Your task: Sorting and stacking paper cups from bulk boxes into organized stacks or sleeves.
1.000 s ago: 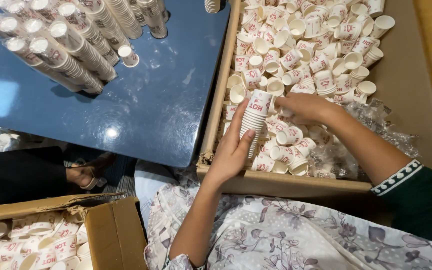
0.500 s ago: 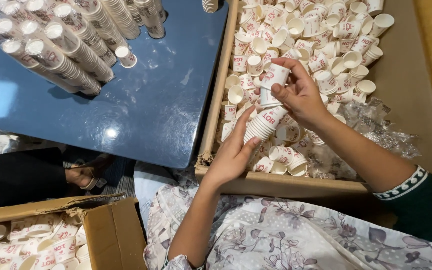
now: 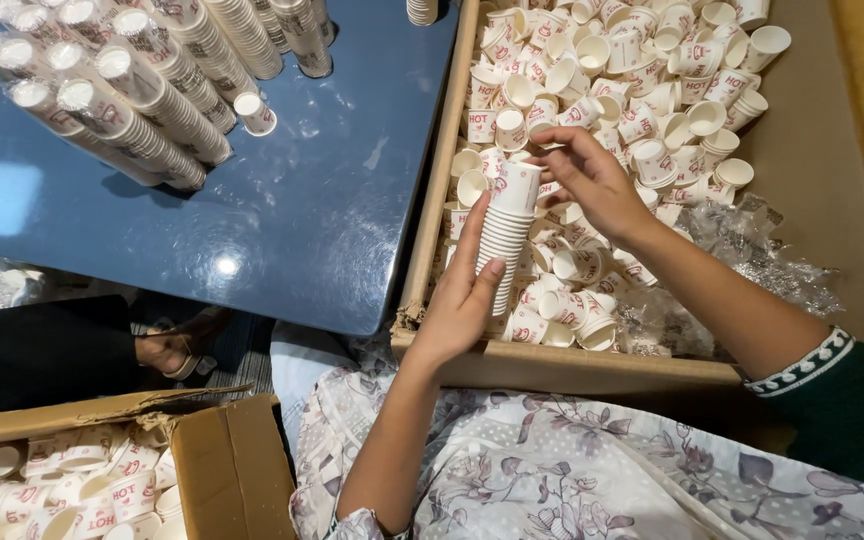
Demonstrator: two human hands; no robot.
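Cups everywhere. Left hand (image 3: 462,295) at centre frame, grip wrapped round a nested stack of paper cups (image 3: 507,235), white with red print, held upright-ish over the near left part of a big cardboard box (image 3: 572,365). Right hand (image 3: 592,180) just beside the stack's top, fingers (image 3: 552,165) half curled and touching or nearly touching the topmost cup's rim; grip not clenched, and whether it pinches anything I cannot tell.

Box fills the right half of the frame, full of loose cups (image 3: 652,90) lying every which way, some mouth up. Crumpled clear plastic liner (image 3: 752,250) shows at the box's right side, bare cardboard wall beyond it.

Surface: glossy dark blue desk (image 3: 322,200), upper left of frame, with a bright lamp reflection near its lower edge. Long finished stacks (image 3: 142,100) lie on their sides across its upper left, packed side by side; one single cup (image 3: 255,112) stands just beside them.

Lower left: second open cardboard carton (image 3: 222,460) holding more of the same cups. Floral-print fabric (image 3: 552,480) covers the bottom centre, on the person's lap. Right sleeve (image 3: 852,410) dark green, patterned cuff.
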